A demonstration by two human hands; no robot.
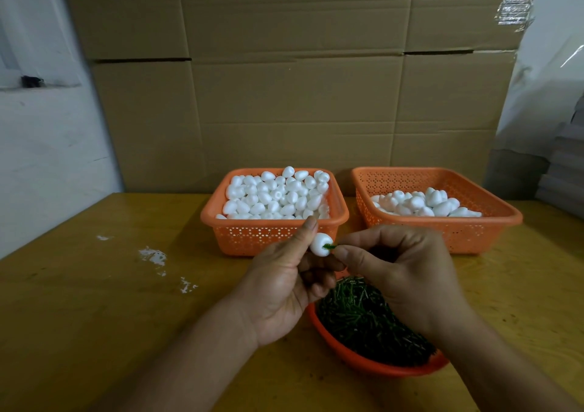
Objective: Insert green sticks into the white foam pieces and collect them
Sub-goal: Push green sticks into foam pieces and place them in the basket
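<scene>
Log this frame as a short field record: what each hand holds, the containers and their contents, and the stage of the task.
left hand: left hand holds one foam piece
right hand: right hand pinches a green stick, its tip at the foam piece
left basket: left basket, heaped with white foam pieces
right basket: right basket, partly filled with foam pieces
bowl: orange bowl of green sticks, under the hands
table: wooden table with white crumbs
stage: stick being inserted, piece not yet collected

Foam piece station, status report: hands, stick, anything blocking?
Left hand holds foam piece. Right hand fingers pinch green stick, tip in foam. Nothing in the way.
</scene>
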